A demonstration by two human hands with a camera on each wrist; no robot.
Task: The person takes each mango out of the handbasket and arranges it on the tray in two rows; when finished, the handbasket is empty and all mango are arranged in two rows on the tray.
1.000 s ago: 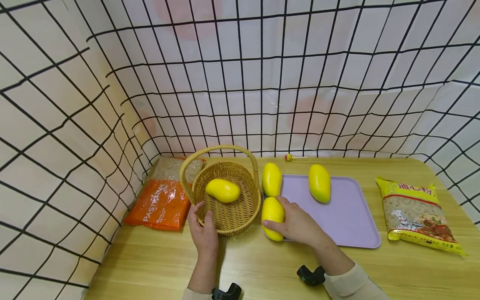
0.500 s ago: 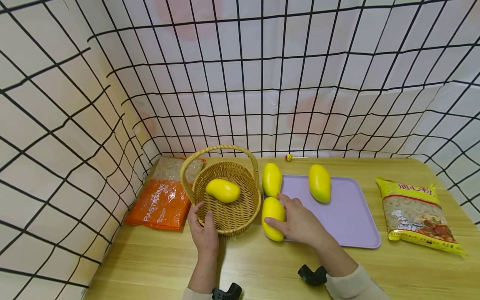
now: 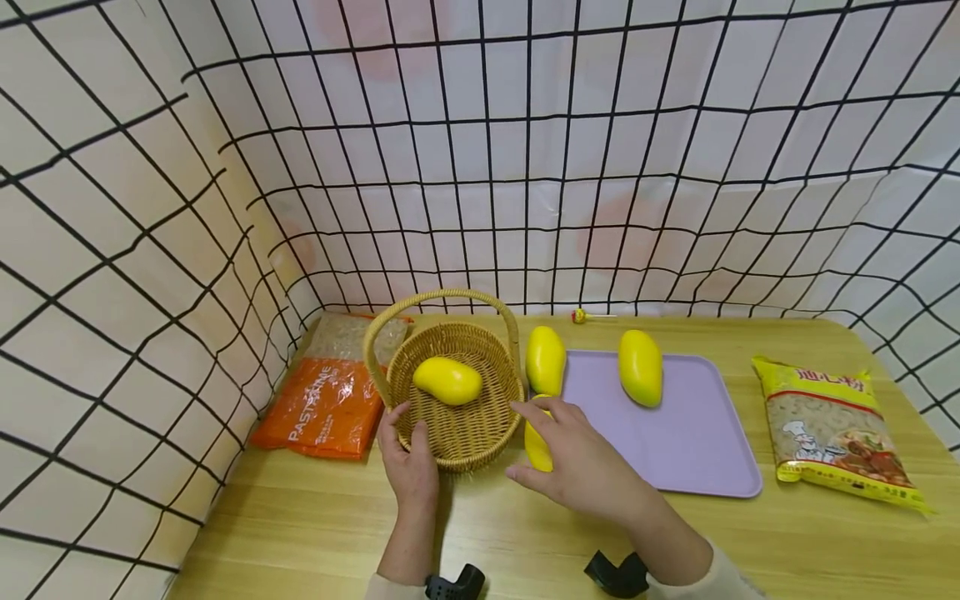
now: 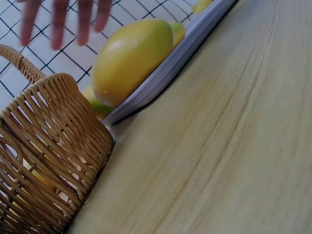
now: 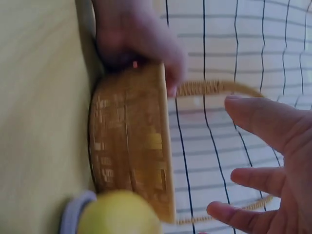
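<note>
A wicker basket (image 3: 480,433) with a tall arched handle stands on the table, one yellow mango (image 3: 447,381) lying inside. My left hand (image 3: 411,471) holds the basket's near left rim, thumb over the edge. My right hand (image 3: 588,462) hovers with spread, straight fingers above a second mango (image 3: 537,446), partly hiding it; nothing is in its grasp. In the left wrist view this mango (image 4: 131,61) rests at the edge of the lilac tray (image 3: 697,450). Behind it lies another mango (image 3: 546,360) by the tray's left edge, and one more mango (image 3: 641,368) sits at the tray's back.
Left of the basket lies an orange pasta packet (image 3: 322,408), partly behind it. A yellow food bag (image 3: 836,437) is right of the tray. A small lollipop (image 3: 579,316) lies near the back edge, where a white, black-grid cloth (image 3: 615,150) hangs.
My right hand has let go of the near mango, lifting off it with fingers spreading. The mango stays by the tray's left edge. My left hand keeps its place on the basket.
</note>
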